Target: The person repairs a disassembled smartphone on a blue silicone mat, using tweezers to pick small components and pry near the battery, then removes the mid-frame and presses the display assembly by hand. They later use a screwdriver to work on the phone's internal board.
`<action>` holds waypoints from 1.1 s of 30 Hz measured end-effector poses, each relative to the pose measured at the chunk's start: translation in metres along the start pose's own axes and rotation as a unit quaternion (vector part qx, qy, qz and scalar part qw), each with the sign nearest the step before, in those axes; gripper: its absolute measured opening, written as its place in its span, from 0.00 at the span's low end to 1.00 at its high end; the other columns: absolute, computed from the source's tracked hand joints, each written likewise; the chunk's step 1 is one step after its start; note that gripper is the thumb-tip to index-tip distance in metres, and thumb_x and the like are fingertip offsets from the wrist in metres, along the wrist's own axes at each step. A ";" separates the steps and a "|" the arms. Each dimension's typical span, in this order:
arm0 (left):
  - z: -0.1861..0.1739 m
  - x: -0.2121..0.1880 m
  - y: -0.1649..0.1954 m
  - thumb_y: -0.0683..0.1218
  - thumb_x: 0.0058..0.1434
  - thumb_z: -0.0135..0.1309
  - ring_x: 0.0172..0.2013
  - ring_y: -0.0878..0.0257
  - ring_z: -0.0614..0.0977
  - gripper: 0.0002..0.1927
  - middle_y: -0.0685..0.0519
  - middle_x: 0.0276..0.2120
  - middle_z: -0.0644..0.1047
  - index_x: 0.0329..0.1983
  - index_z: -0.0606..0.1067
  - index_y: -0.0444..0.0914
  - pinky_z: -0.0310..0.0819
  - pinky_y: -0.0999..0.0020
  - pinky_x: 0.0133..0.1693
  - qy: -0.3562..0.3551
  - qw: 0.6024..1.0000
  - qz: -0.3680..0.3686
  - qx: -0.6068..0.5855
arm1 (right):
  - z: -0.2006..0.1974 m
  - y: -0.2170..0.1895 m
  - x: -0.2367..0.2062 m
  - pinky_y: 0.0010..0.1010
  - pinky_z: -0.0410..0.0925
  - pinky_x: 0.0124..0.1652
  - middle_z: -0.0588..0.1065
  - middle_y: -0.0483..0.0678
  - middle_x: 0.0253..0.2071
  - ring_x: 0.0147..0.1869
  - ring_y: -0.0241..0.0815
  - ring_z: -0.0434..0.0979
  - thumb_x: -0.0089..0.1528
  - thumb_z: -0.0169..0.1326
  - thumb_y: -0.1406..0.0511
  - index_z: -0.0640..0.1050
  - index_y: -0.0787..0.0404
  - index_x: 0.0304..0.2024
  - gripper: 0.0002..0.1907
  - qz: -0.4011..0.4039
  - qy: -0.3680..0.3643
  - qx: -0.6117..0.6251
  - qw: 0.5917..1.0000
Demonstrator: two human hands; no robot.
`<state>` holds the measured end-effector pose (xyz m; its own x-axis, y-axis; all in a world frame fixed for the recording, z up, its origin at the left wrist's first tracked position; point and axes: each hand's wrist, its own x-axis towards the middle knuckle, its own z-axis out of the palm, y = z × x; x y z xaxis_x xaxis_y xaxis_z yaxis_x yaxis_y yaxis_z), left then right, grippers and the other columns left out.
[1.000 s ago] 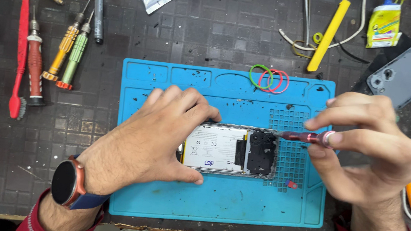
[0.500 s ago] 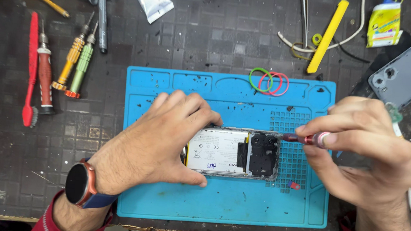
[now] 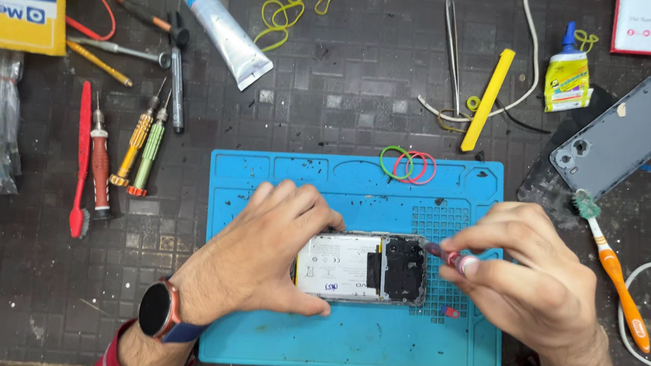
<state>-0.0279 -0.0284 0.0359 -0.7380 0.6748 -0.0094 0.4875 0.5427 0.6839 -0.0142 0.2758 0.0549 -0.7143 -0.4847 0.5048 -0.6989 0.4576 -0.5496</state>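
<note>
An opened phone (image 3: 361, 267) with its back off lies flat on a blue work mat (image 3: 352, 340); a white battery and a black board cover show. My left hand (image 3: 266, 252) presses down on the phone's left end, fingers over its top edge and thumb under its bottom edge. A watch sits on that wrist. My right hand (image 3: 534, 281) pinches a small red-handled screwdriver (image 3: 451, 256), its tip at the phone's right edge.
Rubber bands (image 3: 408, 165) lie on the mat's top edge. Several screwdrivers (image 3: 143, 145) and a red brush (image 3: 81, 164) lie left. A grey phone back cover (image 3: 619, 138), an orange toothbrush (image 3: 613, 268), a yellow pry stick (image 3: 488, 100), tweezers (image 3: 452, 50), a glue bottle (image 3: 568, 74) and a glue tube (image 3: 225, 34) surround it.
The view has slid so the mat and hands sit lower and more central. Both hands keep their grip; the screwdriver stays at the phone's right edge.
</note>
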 end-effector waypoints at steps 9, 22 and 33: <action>0.001 -0.002 -0.002 0.61 0.32 0.74 0.45 0.51 0.71 0.43 0.50 0.41 0.70 0.51 0.74 0.39 0.61 0.57 0.46 -0.002 1.000 0.003 0.006 | 0.008 -0.001 -0.004 0.38 0.75 0.42 0.79 0.54 0.40 0.46 0.52 0.82 0.50 0.69 0.73 0.68 0.56 0.42 0.25 -0.011 -0.031 0.026 0.999; -0.035 -0.026 -0.023 0.47 0.73 0.59 0.37 0.57 0.75 0.06 0.55 0.35 0.76 0.43 0.78 0.40 0.64 0.61 0.46 0.315 0.939 -0.109 0.080 | 0.026 0.001 -0.017 0.42 0.81 0.48 0.79 0.60 0.43 0.49 0.54 0.85 0.59 0.59 0.79 0.60 0.57 0.62 0.34 0.009 0.030 0.106 0.994; -0.035 -0.027 -0.029 0.47 0.60 0.65 0.30 0.59 0.78 0.05 0.57 0.26 0.75 0.36 0.83 0.42 0.67 0.59 0.37 0.278 0.920 -0.225 0.159 | 0.028 -0.001 -0.020 0.41 0.81 0.49 0.80 0.59 0.45 0.51 0.54 0.86 0.62 0.59 0.79 0.61 0.54 0.65 0.34 0.035 0.023 0.089 0.995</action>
<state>-0.0383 -0.0797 0.0414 -0.9801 0.0334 0.1957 0.1206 0.8831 0.4535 0.0019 0.2644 0.0265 -0.7644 -0.4204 0.4889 -0.6334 0.3482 -0.6910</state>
